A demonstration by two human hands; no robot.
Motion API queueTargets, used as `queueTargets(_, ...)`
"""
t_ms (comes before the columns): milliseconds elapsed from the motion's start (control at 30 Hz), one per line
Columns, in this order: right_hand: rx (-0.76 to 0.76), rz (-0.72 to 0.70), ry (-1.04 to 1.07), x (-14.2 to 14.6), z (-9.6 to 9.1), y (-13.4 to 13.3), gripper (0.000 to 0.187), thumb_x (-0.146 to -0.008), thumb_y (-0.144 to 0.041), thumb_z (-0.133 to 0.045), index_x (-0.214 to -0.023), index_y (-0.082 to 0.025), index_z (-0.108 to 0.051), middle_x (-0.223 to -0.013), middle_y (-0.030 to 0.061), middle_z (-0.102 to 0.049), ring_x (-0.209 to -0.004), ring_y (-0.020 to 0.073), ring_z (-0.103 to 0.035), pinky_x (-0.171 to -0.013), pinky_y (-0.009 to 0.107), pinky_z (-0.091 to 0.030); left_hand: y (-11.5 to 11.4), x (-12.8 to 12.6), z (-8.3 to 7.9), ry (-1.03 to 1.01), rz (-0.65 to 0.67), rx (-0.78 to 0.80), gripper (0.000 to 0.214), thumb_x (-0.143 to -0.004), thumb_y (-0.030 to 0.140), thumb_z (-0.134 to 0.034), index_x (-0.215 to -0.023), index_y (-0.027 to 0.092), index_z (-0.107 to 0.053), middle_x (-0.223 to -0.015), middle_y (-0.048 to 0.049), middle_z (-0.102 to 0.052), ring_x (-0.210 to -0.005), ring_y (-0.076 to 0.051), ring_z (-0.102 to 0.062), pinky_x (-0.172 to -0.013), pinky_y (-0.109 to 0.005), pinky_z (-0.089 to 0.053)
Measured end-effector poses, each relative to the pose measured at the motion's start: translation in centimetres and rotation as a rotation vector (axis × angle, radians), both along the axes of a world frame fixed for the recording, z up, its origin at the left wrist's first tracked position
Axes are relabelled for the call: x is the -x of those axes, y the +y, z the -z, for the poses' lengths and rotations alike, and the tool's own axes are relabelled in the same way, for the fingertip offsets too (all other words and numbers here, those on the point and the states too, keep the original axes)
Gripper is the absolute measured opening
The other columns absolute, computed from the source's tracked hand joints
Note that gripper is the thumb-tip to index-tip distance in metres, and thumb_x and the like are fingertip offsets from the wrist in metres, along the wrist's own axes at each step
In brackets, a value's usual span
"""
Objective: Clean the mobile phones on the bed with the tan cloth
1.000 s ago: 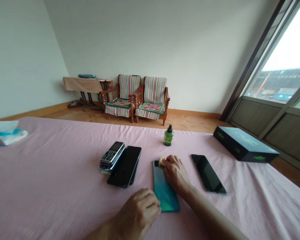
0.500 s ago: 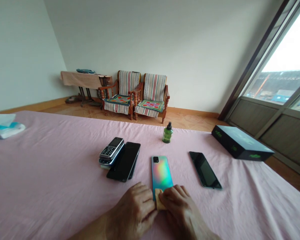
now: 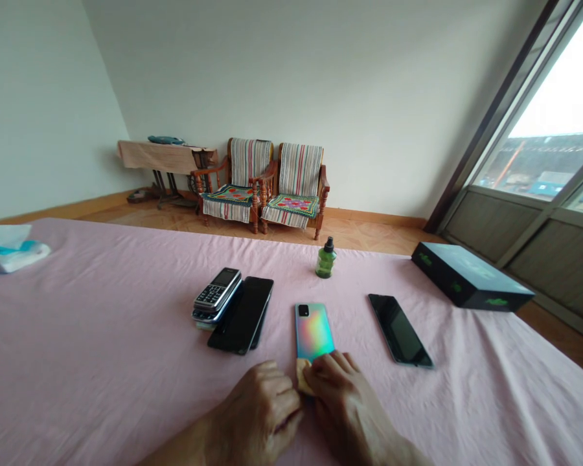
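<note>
A smartphone with a shiny rainbow-coloured back lies face down in front of me. Its lower end is hidden by my hands. My right hand is closed on a small pale yellow cloth and presses it against the lower part of the phone. At the phone's lower left corner, my left hand is closed with curled fingers, seemingly gripping the edge; its fingertips are partly hidden. To the left, a silver keypad phone rests on a small stack beside black smartphones. Another black smartphone lies on the right.
A green spray bottle stands beyond the phone on the pink cloth. A black box sits at the right, and a white-and-blue pack at the left edge. Two wooden armchairs stand by the wall.
My right hand and the yellow cloth have shifted slightly up and left along the phone's lower end. My left hand has stayed nearly in place. The other phones have not moved.
</note>
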State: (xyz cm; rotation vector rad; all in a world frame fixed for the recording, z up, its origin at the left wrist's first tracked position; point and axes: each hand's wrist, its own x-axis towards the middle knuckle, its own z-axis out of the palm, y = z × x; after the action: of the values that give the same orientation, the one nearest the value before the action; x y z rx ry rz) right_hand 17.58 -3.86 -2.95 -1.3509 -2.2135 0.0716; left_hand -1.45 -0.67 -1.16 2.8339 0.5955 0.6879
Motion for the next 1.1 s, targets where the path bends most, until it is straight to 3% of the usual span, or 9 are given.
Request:
queueTargets(100,-0.073,-0.027,-0.001,-0.1,0.4,-1.0,0.024,-0.079,-0.001,-0.050,-0.083,-0.022,-0.060,-0.078,0.0016,-0.059,-0.072,0.0180,-0.049,-0.064,0.031,-0.032,-0.1,0.0,0.0,-0.001,0.004,0.013,0.017,-0.085,0.012,-0.053,-0.070,0.018,-0.050,-0.068,0.0011,-0.059,-0.063,-0.014,-0.054,-0.063,-0.029,-0.035)
queueTargets(167,-0.043,-0.004,-0.032,-0.2,0.1,-0.8,0.023,-0.080,-0.001,-0.051,-0.086,-0.021,-0.060,-0.081,0.0021,-0.060,-0.074,0.0184,-0.049,-0.065,0.032,-0.032,-0.1,-0.1,0.0,-0.007,-0.005,0.013,0.018,-0.085,0.012,-0.054,-0.069,0.018,-0.050,-0.068,0.0013,-0.058,-0.063,-0.014,-0.053,-0.062,-0.029,-0.035)
queueTargets(300,0.071,0.051,-0.125,-0.1,-1.3,1.8,0.020,-0.082,-0.007,-0.055,-0.094,-0.021,-0.061,-0.091,0.0033,-0.060,-0.083,0.0200,-0.050,-0.072,0.033,-0.034,-0.3,-0.2,-0.1,-0.009,-0.013,0.031,0.013,-0.086,0.012,-0.054,-0.074,0.018,-0.054,-0.075,-0.0002,-0.059,-0.070,-0.014,-0.054,-0.065,-0.028,-0.038)
queueTargets(467,0.045,0.100,-0.154,0.6,-1.9,5.9,0.017,-0.085,-0.010,-0.053,-0.096,-0.020,-0.063,-0.095,0.0050,-0.058,-0.088,0.0210,-0.048,-0.076,0.033,-0.035,-0.2,-0.3,-0.6,-0.052,-0.016,0.061,0.011,-0.086,0.010,-0.055,-0.077,0.017,-0.057,-0.084,-0.0026,-0.059,-0.079,-0.015,-0.055,-0.072,-0.027,-0.042)
queueTargets(567,0.039,0.116,-0.135,1.0,-1.7,6.9,0.017,-0.087,-0.010,-0.051,-0.095,-0.019,-0.062,-0.095,0.0057,-0.058,-0.091,0.0211,-0.048,-0.077,0.032,-0.036,0.0,-0.3,-0.8,-0.066,0.019,0.077,0.011,-0.086,0.009,-0.054,-0.080,0.016,-0.058,-0.091,-0.0038,-0.061,-0.085,-0.016,-0.055,-0.078,-0.027,-0.043)
queueTargets(667,0.041,0.114,-0.123,0.9,-1.6,6.1,0.019,-0.084,-0.007,-0.052,-0.096,-0.019,-0.062,-0.095,0.0057,-0.058,-0.090,0.0205,-0.048,-0.077,0.032,-0.038,0.1,-0.3,-0.8,-0.064,0.030,0.092,0.011,-0.087,0.009,-0.053,-0.081,0.017,-0.059,-0.090,-0.0029,-0.063,-0.084,-0.016,-0.056,-0.076,-0.027,-0.044)
queueTargets(933,0.083,0.062,-0.035,-0.4,-0.6,0.7,0.026,-0.078,0.002,-0.051,-0.089,-0.020,-0.061,-0.088,0.0044,-0.058,-0.084,0.0199,-0.051,-0.073,0.033,-0.043,-0.1,-0.3,-0.5,-0.015,0.013,0.032,0.015,-0.088,0.010,-0.051,-0.078,0.017,-0.058,-0.081,-0.0017,-0.061,-0.074,-0.015,-0.056,-0.069,-0.027,-0.043)
queueTargets(1100,0.101,0.025,-0.060,-0.5,-0.8,0.6,0.026,-0.080,0.001,-0.052,-0.091,-0.020,-0.062,-0.089,0.0047,-0.059,-0.082,0.0202,-0.051,-0.074,0.034,-0.045,0.0,-0.4,-0.3,0.028,0.005,0.044,0.011,-0.090,0.012,-0.055,-0.081,0.018,-0.058,-0.085,-0.0008,-0.062,-0.078,-0.016,-0.059,-0.072,-0.027,-0.045)
